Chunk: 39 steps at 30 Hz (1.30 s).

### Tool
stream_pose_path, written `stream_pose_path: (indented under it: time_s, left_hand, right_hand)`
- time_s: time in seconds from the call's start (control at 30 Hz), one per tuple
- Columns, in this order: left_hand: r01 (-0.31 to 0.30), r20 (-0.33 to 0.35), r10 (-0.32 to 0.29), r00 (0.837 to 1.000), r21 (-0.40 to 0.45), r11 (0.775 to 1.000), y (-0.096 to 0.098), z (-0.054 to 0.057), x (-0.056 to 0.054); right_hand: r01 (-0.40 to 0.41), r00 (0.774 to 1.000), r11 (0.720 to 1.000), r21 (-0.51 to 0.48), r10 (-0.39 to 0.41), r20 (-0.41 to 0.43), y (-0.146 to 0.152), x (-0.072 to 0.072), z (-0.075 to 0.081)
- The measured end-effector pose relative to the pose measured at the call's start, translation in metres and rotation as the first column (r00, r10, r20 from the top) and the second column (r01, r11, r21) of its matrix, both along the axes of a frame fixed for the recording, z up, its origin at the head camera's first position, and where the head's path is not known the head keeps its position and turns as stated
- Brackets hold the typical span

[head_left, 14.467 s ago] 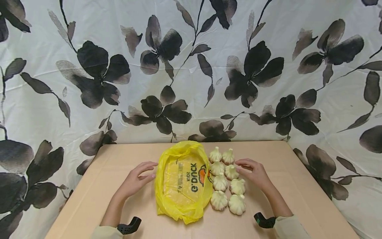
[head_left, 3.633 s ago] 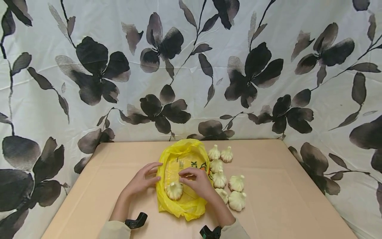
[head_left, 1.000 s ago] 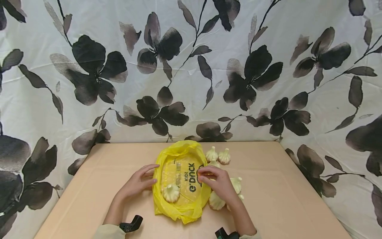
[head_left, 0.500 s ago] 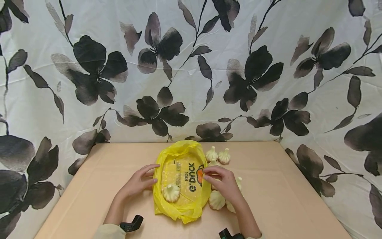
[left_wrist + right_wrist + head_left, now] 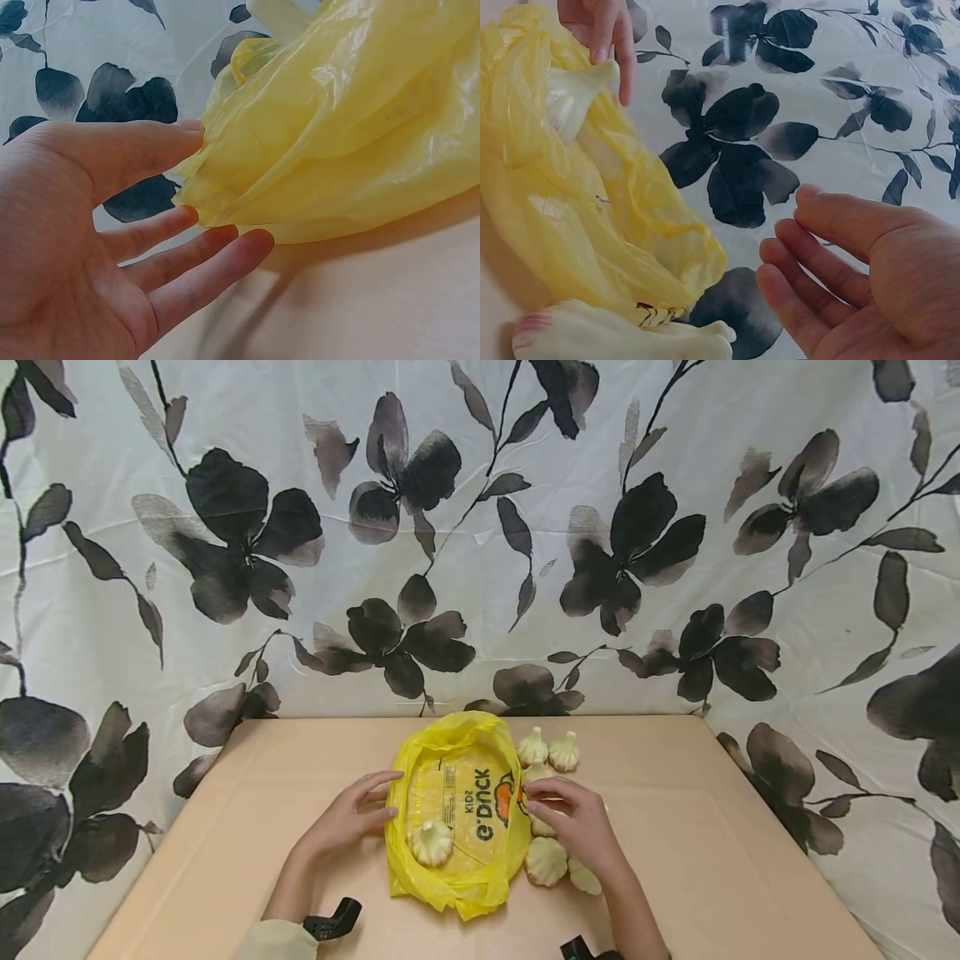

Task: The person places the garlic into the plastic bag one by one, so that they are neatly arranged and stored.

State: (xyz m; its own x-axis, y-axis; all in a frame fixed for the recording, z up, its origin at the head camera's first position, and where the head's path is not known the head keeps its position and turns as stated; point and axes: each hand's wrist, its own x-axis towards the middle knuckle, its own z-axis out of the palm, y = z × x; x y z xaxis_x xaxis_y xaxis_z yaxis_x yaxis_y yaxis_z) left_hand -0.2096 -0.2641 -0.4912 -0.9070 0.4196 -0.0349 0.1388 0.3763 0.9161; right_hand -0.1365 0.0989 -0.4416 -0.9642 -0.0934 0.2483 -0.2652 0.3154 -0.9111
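A yellow plastic bag (image 5: 480,893) with duck lettering lies spread with its mouth facing up. Inside it, toward the lower left, sits one garlic bulb (image 5: 432,843). My left hand (image 5: 341,817) is at the bag's left rim; in the left wrist view its fingertips touch the plastic (image 5: 337,165), thumb and fingers apart. Just off the right rim hovers my right hand (image 5: 573,822), fingers relaxed and holding nothing in the right wrist view. Beneath and around it are more bulbs, including a front one (image 5: 546,862) and a partly covered one (image 5: 583,878).
Behind the right hand stand further garlic bulbs (image 5: 564,752), close to the bag's right side. The light tan tabletop (image 5: 712,827) stretches to both sides. A floral cloth (image 5: 480,568) hangs behind its far edge. Each wrist wears a black device (image 5: 333,920).
Since the earliest frame, one bulb has gone from the right-hand column and one now lies in the bag. Lately my right hand has drawn back rightward from over the bag; the left stays put.
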Motion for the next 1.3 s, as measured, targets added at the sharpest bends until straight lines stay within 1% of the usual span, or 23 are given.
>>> stream_pose_path:
  time_s: [0.17,0.3,0.43,0.57,0.73,0.87,1.1,1.2,1.3]
  left_hand:
    - [0.004,-0.003,-0.004,1.0,0.0,1.0,0.0,0.001,0.0]
    - [0.007,0.014,-0.007,1.0,0.017,1.0,0.0,0.0,0.0]
    - [0.008,0.025,-0.009,1.0,0.023,1.0,0.001,-0.001,0.0]
    - [0.012,0.014,-0.012,1.0,0.017,1.0,0.001,-0.001,0.0]
    - [0.02,0.0,-0.02,1.0,0.014,1.0,0.0,0.0,-0.001]
    - [0.019,-0.009,-0.019,1.0,0.004,1.0,0.0,0.0,-0.001]
    - [0.013,0.01,-0.013,1.0,0.004,1.0,0.0,0.0,0.0]
    - [0.012,0.01,-0.012,1.0,0.002,1.0,0.001,0.001,0.0]
    - [0.008,-0.005,-0.008,1.0,-0.014,1.0,0.001,0.002,0.0]
  right_hand:
    - [0.018,1.0,1.0,0.002,-0.018,-0.017,0.006,0.003,0.002]
    - [0.038,0.999,0.999,0.004,-0.038,-0.017,0.011,0.005,0.002]
    - [0.038,0.999,0.999,-0.014,-0.039,-0.022,0.017,0.007,0.001]
    - [0.043,0.999,0.999,-0.026,-0.044,-0.025,0.021,0.009,0.0]
    - [0.047,0.998,0.999,-0.016,-0.047,-0.042,0.025,0.012,-0.001]
    - [0.054,0.998,0.998,-0.015,-0.055,-0.037,0.026,0.013,-0.001]
    - [0.058,0.998,0.998,-0.026,-0.058,-0.025,0.03,0.016,-0.003]
    - [0.059,0.998,0.998,-0.023,-0.059,-0.031,0.033,0.016,-0.005]
    - [0.06,0.998,0.998,-0.023,-0.061,-0.03,0.036,0.017,-0.006]
